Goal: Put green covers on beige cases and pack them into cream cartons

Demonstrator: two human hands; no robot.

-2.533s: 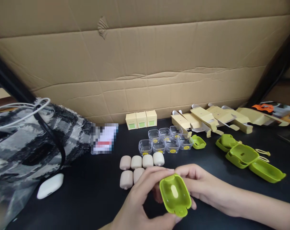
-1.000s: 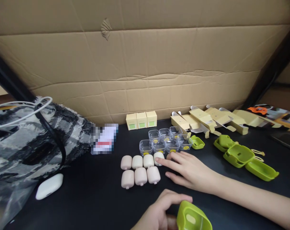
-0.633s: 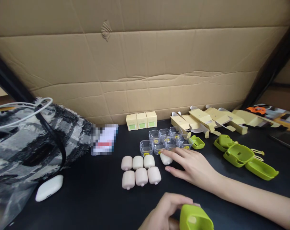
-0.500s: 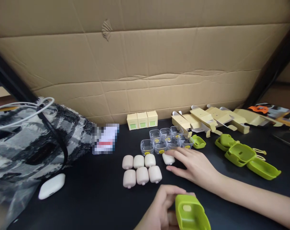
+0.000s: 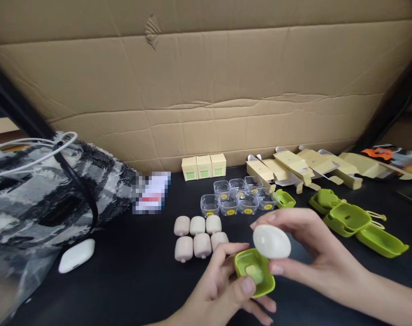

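One white case (image 5: 272, 242), right hand (image 5: 319, 256) pinching it, left hand (image 5: 219, 287) gripping green shell (image 5: 262, 277) alongside

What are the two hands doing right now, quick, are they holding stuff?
Left hand: closed on a small green case part.
Right hand: closed on a white rounded piece, pinched between thumb and fingers.

Marshmallow-shaped cases (image 5: 202, 246) numbered seven: four pinkish and two cream on the worktop (image 5: 131, 280), one white in the right hand (image 5: 319, 251). Green case parts (image 5: 258, 270) ran to at least five, one in the left hand (image 5: 222, 290). Clear plastic cups (image 5: 247, 202) totalled seven; small green-labelled boxes (image 5: 204, 167), three; opened cartons (image 5: 294, 164), overlapping, at least five; cord loops (image 5: 378, 215), two; white earbud case (image 5: 77, 256), one.
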